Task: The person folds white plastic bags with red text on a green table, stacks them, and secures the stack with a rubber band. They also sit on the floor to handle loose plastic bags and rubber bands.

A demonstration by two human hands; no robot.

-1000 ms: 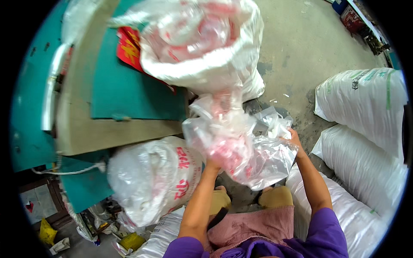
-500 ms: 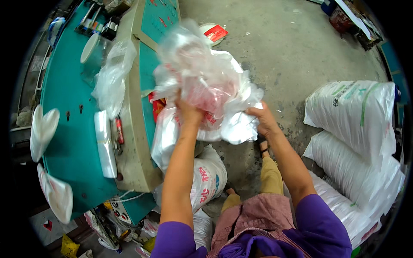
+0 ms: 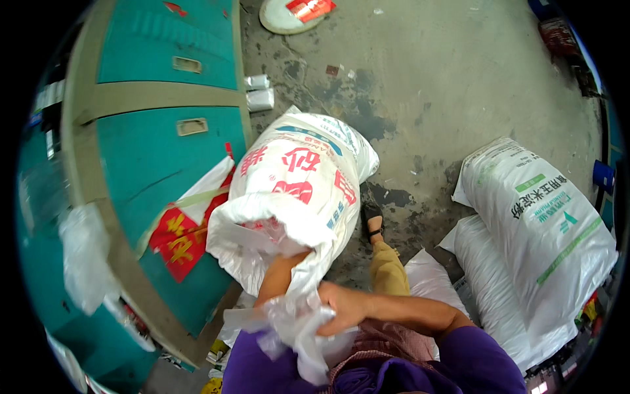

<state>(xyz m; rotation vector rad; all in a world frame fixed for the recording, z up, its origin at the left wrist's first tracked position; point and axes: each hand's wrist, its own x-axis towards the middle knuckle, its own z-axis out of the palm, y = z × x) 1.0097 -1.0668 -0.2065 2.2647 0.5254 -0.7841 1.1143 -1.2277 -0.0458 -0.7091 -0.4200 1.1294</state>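
A large white woven sack [image 3: 315,154] with red and blue print leans on the floor in front of me, its mouth turned toward me. My left hand [image 3: 292,261] reaches inside the mouth, so its fingers are hidden by the sack wall. Pale plastic shows inside around it. My right hand [image 3: 344,306] is closed on a crumpled translucent plastic bag [image 3: 305,335] just outside the sack's near rim. That bag drapes over my left forearm and hangs toward my apron.
Teal cabinets [image 3: 167,151] with beige frames stand close on the left, with a red-and-white packet [image 3: 177,240] against them. Full white sacks [image 3: 535,217] are piled at the right. A round lid-like disc [image 3: 289,18] lies on the concrete floor ahead.
The plastic bundle between my hands has dropped from view above the sack. My left hand has gone into the sack's mouth, my right hand has come in near my body, and the view has shifted.
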